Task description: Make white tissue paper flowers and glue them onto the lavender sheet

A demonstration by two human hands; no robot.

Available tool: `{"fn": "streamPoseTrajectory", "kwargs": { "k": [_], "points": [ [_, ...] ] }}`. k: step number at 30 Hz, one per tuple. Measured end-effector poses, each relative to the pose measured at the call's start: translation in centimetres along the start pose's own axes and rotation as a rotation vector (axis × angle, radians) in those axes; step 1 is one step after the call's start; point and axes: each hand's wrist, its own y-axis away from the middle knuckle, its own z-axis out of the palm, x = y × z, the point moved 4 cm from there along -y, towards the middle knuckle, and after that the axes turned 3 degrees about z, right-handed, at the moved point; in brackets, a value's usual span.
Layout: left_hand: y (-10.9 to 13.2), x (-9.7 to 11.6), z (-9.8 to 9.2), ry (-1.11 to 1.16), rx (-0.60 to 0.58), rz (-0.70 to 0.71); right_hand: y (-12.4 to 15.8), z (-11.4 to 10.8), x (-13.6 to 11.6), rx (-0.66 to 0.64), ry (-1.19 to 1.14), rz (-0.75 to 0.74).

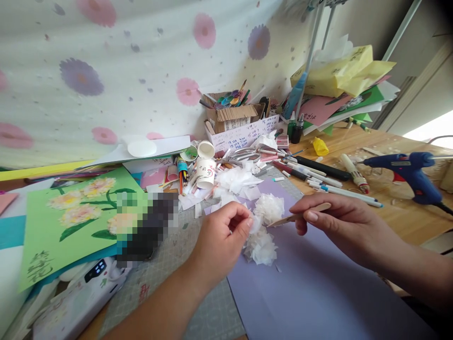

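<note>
A purple sheet of paper point(311, 283) lies on the grey cutting mat, with two ruffled white paper flowers on it, an upper one point(269, 208) and a lower one point(261, 248). My left hand point(226, 236) is pinching a small thin white paper piece point(256, 224) between thumb and fingers, beside the two flowers. In my right hand point(336, 222) a flat wooden stick point(300, 215) is held between thumb and fingers. Its tip points left, near the upper flower and the paper piece.
A blue glue gun point(410, 172) and several markers point(339, 191) lie at the right. White paper scraps point(230, 182), a paper cup point(205, 174) and a cardboard box point(230, 118) are behind. At left are a green flower picture point(85, 208) and a white device point(81, 302).
</note>
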Motion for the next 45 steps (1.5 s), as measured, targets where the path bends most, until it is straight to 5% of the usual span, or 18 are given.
{"fn": "streamPoseTrajectory", "kwargs": {
  "k": [8,45],
  "points": [
    [0.1,1.2,-0.2,-0.369,0.100,0.357,0.3,-0.1,-0.3,0.028,0.169,0.035],
    [0.1,0.4,0.3,-0.379,0.069,0.305,0.8,-0.3,-0.3,0.015,0.227,0.067]
  ]
}}
